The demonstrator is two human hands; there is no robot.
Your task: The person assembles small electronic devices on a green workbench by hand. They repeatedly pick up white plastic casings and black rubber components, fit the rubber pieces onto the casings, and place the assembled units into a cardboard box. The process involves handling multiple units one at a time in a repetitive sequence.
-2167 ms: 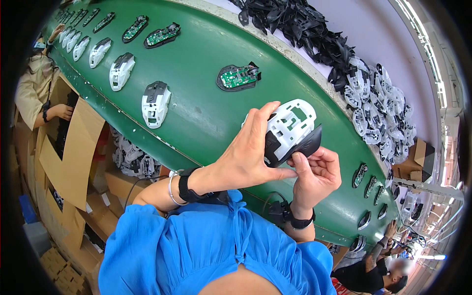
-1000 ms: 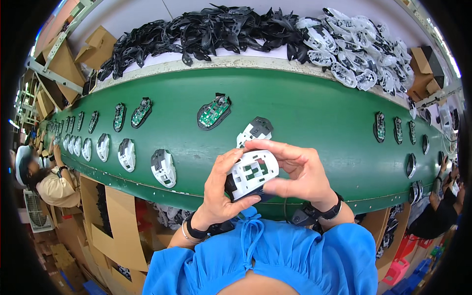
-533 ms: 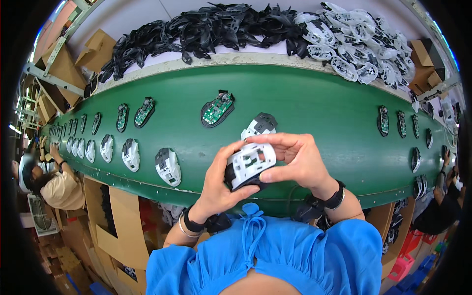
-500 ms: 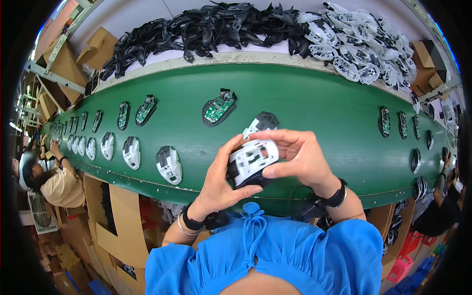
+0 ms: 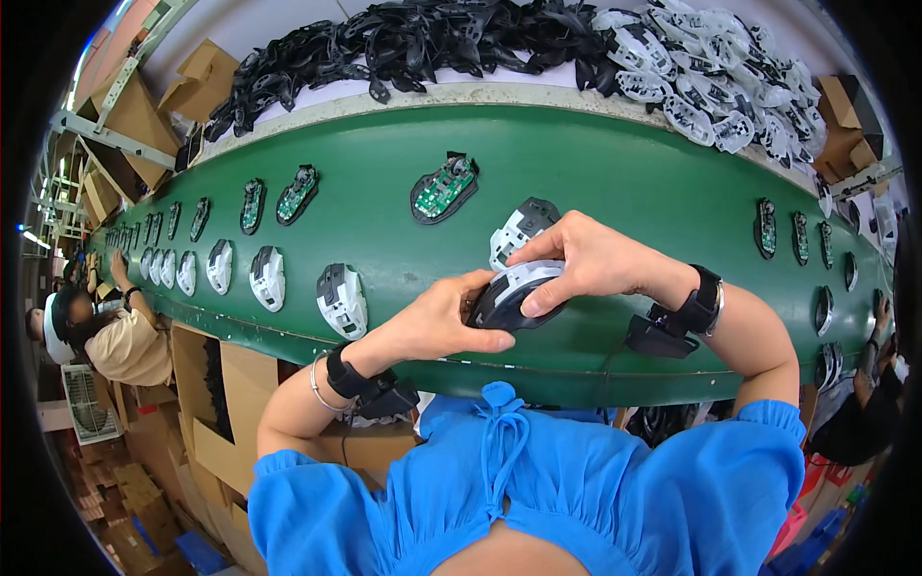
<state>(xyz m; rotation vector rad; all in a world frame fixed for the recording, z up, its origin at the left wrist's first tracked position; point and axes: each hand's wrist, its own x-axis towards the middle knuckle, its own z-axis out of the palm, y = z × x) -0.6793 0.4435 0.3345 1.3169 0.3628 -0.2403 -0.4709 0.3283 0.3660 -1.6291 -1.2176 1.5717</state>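
Note:
Over the near side of the green belt I hold a computer mouse body (image 5: 514, 300) in both hands. Its black side wall faces me, and a strip of its white shell shows above. My left hand (image 5: 437, 322) wraps the left end with thumb below. My right hand (image 5: 591, 264) grips the other end, its thumb pressed on the black side. Just beyond my right fingers lies a white and grey mouse shell (image 5: 519, 230), partly covered by them. A black mouse base with a green circuit board (image 5: 445, 189) rests farther off to the left.
More white and grey shells (image 5: 342, 300) line the green conveyor belt (image 5: 624, 331) to the left, with circuit-board bases behind them. Black plastic parts (image 5: 413, 48) and white shells (image 5: 711, 77) are heaped on the far ledge. Another person (image 5: 120, 336) works at the left.
The mouse body has turned in my hands, so its black side now faces me instead of its white top. My right hand has come over it from above, elbow swung out.

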